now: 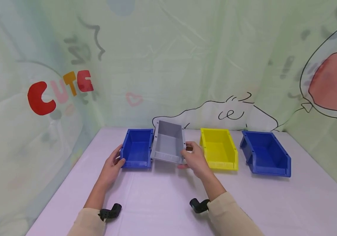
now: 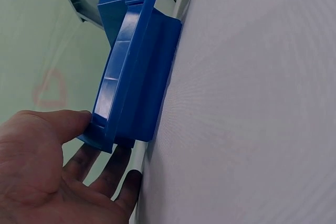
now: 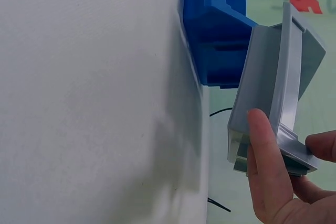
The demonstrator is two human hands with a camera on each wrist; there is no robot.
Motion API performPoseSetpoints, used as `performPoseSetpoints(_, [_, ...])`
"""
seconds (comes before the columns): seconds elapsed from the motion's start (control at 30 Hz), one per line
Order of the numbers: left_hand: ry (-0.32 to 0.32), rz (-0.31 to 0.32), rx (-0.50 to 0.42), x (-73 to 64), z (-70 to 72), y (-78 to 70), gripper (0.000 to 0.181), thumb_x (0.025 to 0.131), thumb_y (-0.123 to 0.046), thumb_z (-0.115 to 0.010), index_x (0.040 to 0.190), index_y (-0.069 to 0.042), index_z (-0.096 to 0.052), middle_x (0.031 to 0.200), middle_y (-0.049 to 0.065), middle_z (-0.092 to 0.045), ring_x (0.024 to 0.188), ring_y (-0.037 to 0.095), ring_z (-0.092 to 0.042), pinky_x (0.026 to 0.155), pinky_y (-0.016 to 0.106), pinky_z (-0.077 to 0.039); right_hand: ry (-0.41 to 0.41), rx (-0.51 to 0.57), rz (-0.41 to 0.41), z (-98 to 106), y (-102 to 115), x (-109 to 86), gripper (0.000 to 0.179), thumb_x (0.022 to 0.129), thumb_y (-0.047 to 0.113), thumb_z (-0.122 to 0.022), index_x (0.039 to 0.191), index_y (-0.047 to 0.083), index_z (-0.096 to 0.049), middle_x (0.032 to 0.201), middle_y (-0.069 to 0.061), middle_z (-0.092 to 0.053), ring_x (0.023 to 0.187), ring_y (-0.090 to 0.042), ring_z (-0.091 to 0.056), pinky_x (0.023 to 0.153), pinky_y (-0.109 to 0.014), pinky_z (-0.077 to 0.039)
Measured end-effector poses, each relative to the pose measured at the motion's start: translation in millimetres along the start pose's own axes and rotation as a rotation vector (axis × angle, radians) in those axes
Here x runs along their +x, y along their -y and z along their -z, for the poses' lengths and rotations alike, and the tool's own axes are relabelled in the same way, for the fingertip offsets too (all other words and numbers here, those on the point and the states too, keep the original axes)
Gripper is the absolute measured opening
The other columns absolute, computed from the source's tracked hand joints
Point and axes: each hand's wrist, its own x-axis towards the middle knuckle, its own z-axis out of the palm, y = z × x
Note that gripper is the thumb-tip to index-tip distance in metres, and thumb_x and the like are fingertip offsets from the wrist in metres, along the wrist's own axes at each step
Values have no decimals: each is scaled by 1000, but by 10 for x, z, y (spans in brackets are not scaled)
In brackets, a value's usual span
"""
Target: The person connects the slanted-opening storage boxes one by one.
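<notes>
At the left of the row, a blue storage bin [image 1: 136,150] stands on the table. My left hand [image 1: 112,166] pinches its near left corner, the thumb [image 2: 73,124] on the rim and the other fingers at the side and below. A grey storage bin [image 1: 168,144] hangs above the table beside it, slightly tilted. Its near right corner is gripped by my right hand [image 1: 196,160], thumb on the rim and a finger [image 3: 268,156] stretched along the underside. In the right wrist view the grey bin [image 3: 262,77] overlaps the edge of the blue bin [image 3: 220,45].
A yellow bin [image 1: 219,149] stands on the table [image 1: 156,203] right of my right hand. Farther right is a second blue bin [image 1: 267,154], turned at an angle. A printed curtain [image 1: 168,65] rises behind the table's back edge.
</notes>
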Motion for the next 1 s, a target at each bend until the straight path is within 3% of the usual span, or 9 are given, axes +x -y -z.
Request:
performPoseSetpoints(0.73, [17,-15,-49,-3,12,20,62,109,-6,-48,165,-19,-26,165,26,-31,150,47,-36,123,53,-34,-2,-43,-39,-16,35,101,51,104,11,-53,153,5,-38,146,-21,-44,123,-39,-56,71,-36,-65])
performPoseSetpoints(1.0, [5,-10,-28,3,-3,11,62,108,-5,-48,165,-20,-26,166,25,-32,151,46,-37,123,52,-35,0,-36,-33,-3,23,129,51,103,9,-53,152,3,-38,145,-22,-44,122,-39,-55,70,-37,-66])
